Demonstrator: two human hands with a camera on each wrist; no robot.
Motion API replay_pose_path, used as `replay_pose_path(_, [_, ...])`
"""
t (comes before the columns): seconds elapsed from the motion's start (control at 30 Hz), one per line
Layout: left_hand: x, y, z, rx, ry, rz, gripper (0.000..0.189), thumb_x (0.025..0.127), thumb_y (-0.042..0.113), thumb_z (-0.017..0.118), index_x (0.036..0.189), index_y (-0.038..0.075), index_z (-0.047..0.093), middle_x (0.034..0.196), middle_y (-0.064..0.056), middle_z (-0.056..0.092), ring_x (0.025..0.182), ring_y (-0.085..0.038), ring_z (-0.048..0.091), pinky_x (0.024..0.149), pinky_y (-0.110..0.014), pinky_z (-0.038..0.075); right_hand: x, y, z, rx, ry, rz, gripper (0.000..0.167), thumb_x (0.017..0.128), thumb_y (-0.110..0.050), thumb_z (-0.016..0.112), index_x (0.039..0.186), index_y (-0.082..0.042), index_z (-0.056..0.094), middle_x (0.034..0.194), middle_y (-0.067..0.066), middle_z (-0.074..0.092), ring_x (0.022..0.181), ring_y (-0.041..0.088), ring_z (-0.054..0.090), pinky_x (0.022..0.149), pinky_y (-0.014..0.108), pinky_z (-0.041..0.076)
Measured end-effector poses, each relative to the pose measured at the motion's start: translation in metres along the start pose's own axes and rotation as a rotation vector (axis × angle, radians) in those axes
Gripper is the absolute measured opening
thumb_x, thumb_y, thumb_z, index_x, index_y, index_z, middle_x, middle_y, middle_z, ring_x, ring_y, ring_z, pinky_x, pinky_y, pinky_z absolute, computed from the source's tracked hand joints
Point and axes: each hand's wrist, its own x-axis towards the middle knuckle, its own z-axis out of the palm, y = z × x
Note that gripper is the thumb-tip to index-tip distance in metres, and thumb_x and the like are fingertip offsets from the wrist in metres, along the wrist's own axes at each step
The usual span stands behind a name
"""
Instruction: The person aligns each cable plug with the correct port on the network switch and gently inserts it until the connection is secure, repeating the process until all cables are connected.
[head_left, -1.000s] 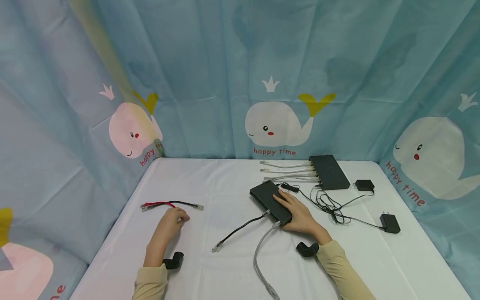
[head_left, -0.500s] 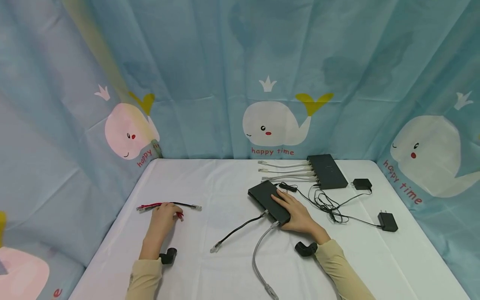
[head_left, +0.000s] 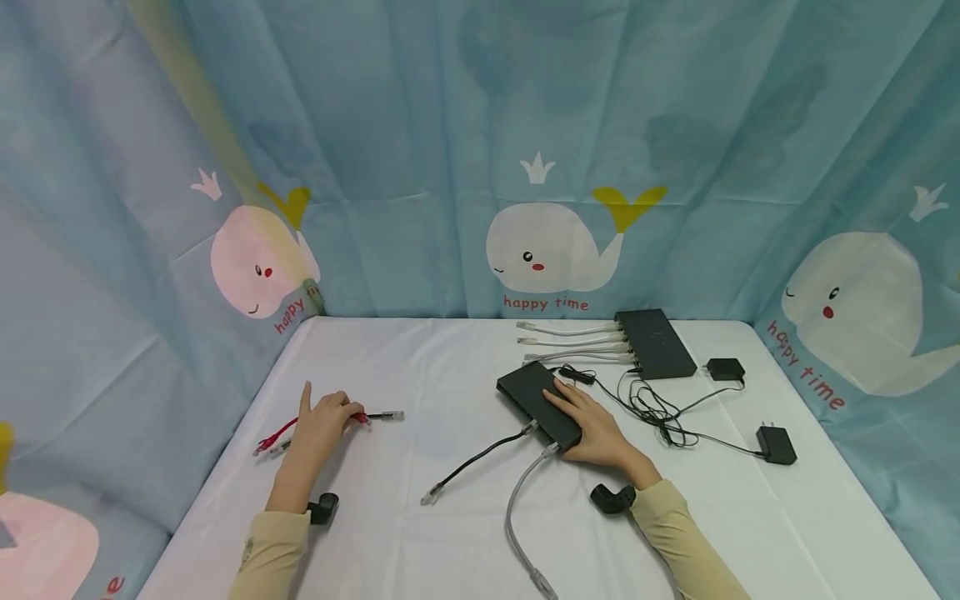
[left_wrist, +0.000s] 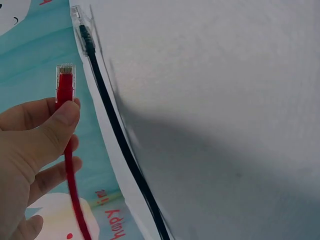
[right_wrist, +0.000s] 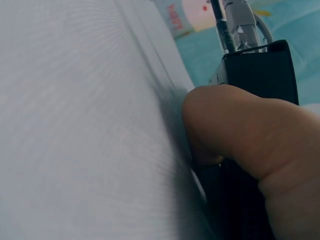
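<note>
My left hand (head_left: 322,429) pinches a red network cable (left_wrist: 69,160) between thumb and finger, just behind its clear plug (left_wrist: 65,75). Beside it a black network cable (left_wrist: 117,130) lies on the white cloth, partly hidden by the hand in the head view. At the table's middle, my right hand (head_left: 596,429) grips a black network switch (head_left: 536,400), fingers over the top and thumb at the near side. Plugged into that switch are a short black cable (head_left: 480,457) and a grey cable (head_left: 513,521), their other ends loose on the cloth.
A second black switch (head_left: 656,343) with several light grey cables (head_left: 577,342) stands at the back right. Tangled black power cords (head_left: 663,412) run to two adapters (head_left: 725,369) on the right. A printed blue curtain (head_left: 420,167) hangs behind the white table (head_left: 420,350).
My left hand has taken hold of the red cable's plug end and moved slightly left, shifting the cable's other end nearer. The right hand and its switch stay in place.
</note>
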Motion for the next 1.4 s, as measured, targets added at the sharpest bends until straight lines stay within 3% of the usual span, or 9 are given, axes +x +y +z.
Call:
replay_pose_path(0.13, [0.002,0.003,-0.003,-0.006,0.023,0.012,0.018,0.076,0.011,0.073,0.092,0.019,0.070,0.083,-0.004,0.056,0.074,-0.024,0.060,0.103,-0.065,0.021,-0.001,0.002,0.000,-0.003,-0.004,0.001,0.095,0.064,-0.039,0.080,0.145,-0.021,0.033,0.152,0.010,0.024,0.135,0.035,0.028,0.096,0.059,0.036])
replay_pose_path(0.37, [0.007,0.019,-0.007,-0.048,0.020,-0.001,0.018,0.077,0.011,0.073,0.093,0.018,0.069,0.085,-0.004,0.057,0.080,-0.025,0.058,0.094,-0.057,0.037,-0.001,0.000,0.000,0.002,0.005,-0.003,0.095,0.063,-0.038,0.081,0.145,-0.020,0.034,0.152,0.010,0.024,0.135,0.036,0.029,0.094,0.060,0.038])
replay_pose_path(0.53, [0.011,0.029,-0.004,-0.058,0.029,0.019,0.019,0.078,0.010,0.073,0.095,0.019,0.069,0.085,-0.003,0.055,0.076,-0.023,0.054,0.073,-0.046,0.048,0.000,-0.001,0.000,0.008,0.006,-0.001,0.095,0.063,-0.037,0.081,0.144,-0.020,0.035,0.152,0.010,0.025,0.135,0.035,0.028,0.094,0.060,0.038])
replay_pose_path(0.7, [0.016,0.040,0.000,-0.118,0.030,0.034,0.021,0.078,0.009,0.073,0.096,0.018,0.069,0.085,-0.003,0.054,0.074,-0.021,0.051,0.057,-0.035,0.044,0.000,-0.001,-0.001,0.003,0.000,0.002,0.096,0.063,-0.038,0.081,0.145,-0.020,0.034,0.152,0.010,0.024,0.135,0.035,0.028,0.095,0.059,0.037])
replay_pose_path(1.13, [0.023,0.072,0.011,-0.252,0.010,0.045,0.013,0.082,0.012,0.069,0.095,0.017,0.068,0.078,0.003,0.056,0.073,-0.015,0.051,0.061,-0.030,0.046,0.000,-0.001,0.000,0.001,-0.002,0.002,0.096,0.062,-0.036,0.081,0.145,-0.020,0.034,0.152,0.010,0.024,0.135,0.036,0.028,0.094,0.059,0.038])
replay_pose_path(1.4, [0.028,0.086,0.014,-0.312,-0.017,0.029,0.013,0.083,0.013,0.068,0.096,0.016,0.069,0.083,0.003,0.065,0.075,-0.016,0.055,0.066,-0.033,0.048,0.000,0.000,0.001,-0.008,-0.003,0.002,0.096,0.062,-0.036,0.081,0.145,-0.021,0.034,0.152,0.009,0.024,0.135,0.034,0.028,0.093,0.058,0.039])
